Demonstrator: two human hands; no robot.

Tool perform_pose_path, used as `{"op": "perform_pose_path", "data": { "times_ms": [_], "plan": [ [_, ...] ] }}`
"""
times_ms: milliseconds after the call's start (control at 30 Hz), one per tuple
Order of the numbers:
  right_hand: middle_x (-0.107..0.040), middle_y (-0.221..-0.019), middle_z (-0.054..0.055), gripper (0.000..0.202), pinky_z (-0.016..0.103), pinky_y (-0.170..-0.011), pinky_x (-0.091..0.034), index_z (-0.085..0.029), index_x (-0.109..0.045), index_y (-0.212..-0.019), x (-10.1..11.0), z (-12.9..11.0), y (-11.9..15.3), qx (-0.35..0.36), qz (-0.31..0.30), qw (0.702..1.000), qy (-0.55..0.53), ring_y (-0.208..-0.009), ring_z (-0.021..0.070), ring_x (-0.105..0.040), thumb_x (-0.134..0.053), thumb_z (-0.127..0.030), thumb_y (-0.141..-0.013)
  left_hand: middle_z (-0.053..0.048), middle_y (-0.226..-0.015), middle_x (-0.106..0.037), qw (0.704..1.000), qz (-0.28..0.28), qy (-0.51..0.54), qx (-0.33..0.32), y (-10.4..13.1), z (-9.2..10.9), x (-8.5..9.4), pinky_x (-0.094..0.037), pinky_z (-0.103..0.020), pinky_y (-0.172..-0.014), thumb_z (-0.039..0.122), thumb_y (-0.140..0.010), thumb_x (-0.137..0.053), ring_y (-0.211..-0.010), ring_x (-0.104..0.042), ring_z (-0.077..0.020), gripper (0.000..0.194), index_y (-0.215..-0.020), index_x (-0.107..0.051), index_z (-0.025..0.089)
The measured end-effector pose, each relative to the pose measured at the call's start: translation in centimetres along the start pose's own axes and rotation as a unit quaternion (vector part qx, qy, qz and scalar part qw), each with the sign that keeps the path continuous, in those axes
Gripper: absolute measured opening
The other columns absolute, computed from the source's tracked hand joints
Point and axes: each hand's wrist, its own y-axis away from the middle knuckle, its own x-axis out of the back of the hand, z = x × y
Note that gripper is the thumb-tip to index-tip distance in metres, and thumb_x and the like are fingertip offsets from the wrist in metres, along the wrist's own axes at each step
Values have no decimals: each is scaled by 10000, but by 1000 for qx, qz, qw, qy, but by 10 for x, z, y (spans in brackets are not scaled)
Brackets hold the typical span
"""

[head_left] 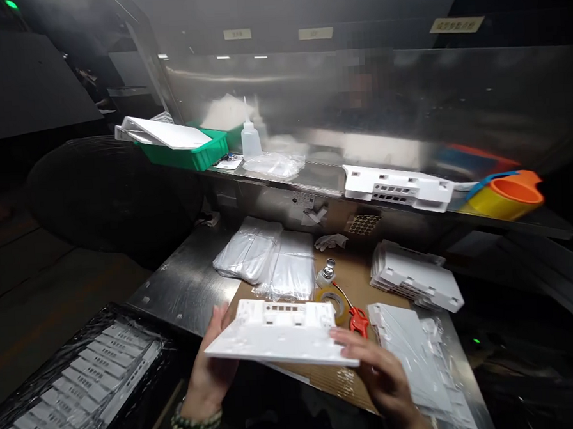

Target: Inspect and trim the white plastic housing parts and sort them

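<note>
Both hands hold a white plastic housing (283,339) above the front of the workbench, its row of small dark slots on the far edge. My left hand (214,356) grips its left end, with a beaded bracelet on the wrist. At the right end, the fingers of my right hand (375,363) rest on the upper surface. Just beyond the housing lie a roll of tape (338,301), red-handled cutters (358,323) and a small open jar (326,273). Stacks of clear plastic bags (250,248) lie behind it to the left.
More white housings (414,275) are stacked at right, near bagged white parts (409,355). A shelf (318,174) holds a green bin (187,152), a bottle (250,141), another housing (398,186) and colored cups (511,196). At lower left, a black-lined box (172,358) holds several parts.
</note>
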Motion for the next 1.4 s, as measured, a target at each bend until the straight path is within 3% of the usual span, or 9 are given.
{"op": "perform_pose_path", "data": {
  "times_ms": [67, 167, 300, 467, 567, 700, 933, 1200, 1400],
  "plan": [
    [-705, -1323, 56, 326, 469, -1064, -530, -347, -691, -1242, -14, 13, 2, 15, -73, 997, 3, -1255, 250, -648, -517, -204, -1006, -117, -1092, -792, 994, 30, 11, 107, -8, -2, 21, -370, -515, -1190, 219, -908, -617, -1282, -606, -324, 478, -1383, -609, 163],
    [-688, -1352, 49, 294, 454, -1102, -490, -330, -702, -1249, -22, 54, -2, -62, -150, 982, 98, -1325, 247, -590, -611, -318, -969, -166, -1082, -780, 989, 31, 33, 144, -20, 1, 54, -511, -576, -1058, 30, -802, -584, -1132, -677, -386, 760, -1535, -397, 102],
    [-710, -1279, 108, 335, 464, -1067, -479, -252, -709, -1250, -12, 129, -26, -266, -89, 899, 337, -1248, 283, -613, -643, -322, -929, -166, -1224, -719, 991, -8, 85, 102, -22, 13, 72, -510, -643, -1017, 97, -803, -555, -1139, -652, -416, 786, -1562, -364, 178],
    [-700, -1148, 110, 168, 496, -1041, -442, -146, -714, -1015, -14, 183, -46, -339, -76, 826, 444, -1156, 263, -611, -658, -275, -922, -166, -1225, -711, 988, -46, 133, 60, -17, 27, 63, -464, -661, -1051, 134, -852, -494, -1211, -611, -409, 682, -1531, -427, 155],
    [-691, -1164, 97, 146, 412, -1001, -464, -168, -719, -1026, -18, 186, -46, -329, -88, 817, 465, -1136, 240, -619, -630, -209, -918, -152, -1216, -714, 985, -61, 156, 45, -16, 31, 66, -442, -644, -1086, 104, -846, -483, -1229, -601, -396, 695, -1535, -420, 159],
    [-638, -1326, 81, 441, 293, -877, -495, -246, -642, -1316, -2, 180, -62, -305, -74, 817, 484, -1067, 205, -656, -478, -112, -930, -120, -1150, -749, 987, 4, 157, 18, -14, 36, 69, -458, -630, -1085, 48, -818, -488, -1193, -635, -376, 758, -1555, -384, 193],
    [-647, -1257, 115, 437, 307, -812, -490, -181, -636, -1324, 15, 181, -123, -307, -93, 776, 543, -959, 213, -688, -460, -100, -932, -173, -1146, -752, 984, 14, 170, 40, -19, 45, 51, -487, -643, -1049, 31, -825, -475, -1119, -686, -385, 739, -1551, -373, 115],
    [-673, -1245, 110, 261, 376, -831, -535, -174, -672, -1205, 4, 173, -145, -326, -172, 744, 558, -935, 202, -695, -542, -206, -981, -200, -1141, -760, 978, -2, 203, 50, -27, 62, 3, -520, -610, -1029, 73, -821, -521, -1083, -710, -393, 698, -1509, -413, 38],
    [-717, -1115, 194, 261, 361, -763, -511, -134, -754, -1044, 4, 156, -163, -329, -145, 777, 517, -935, 309, -733, -568, -112, -863, -192, -1185, -749, 976, -46, 209, 43, -24, 68, -33, -492, -592, -1069, 104, -820, -551, -1112, -701, -385, 674, -1483, -446, 43]
  ]
}}
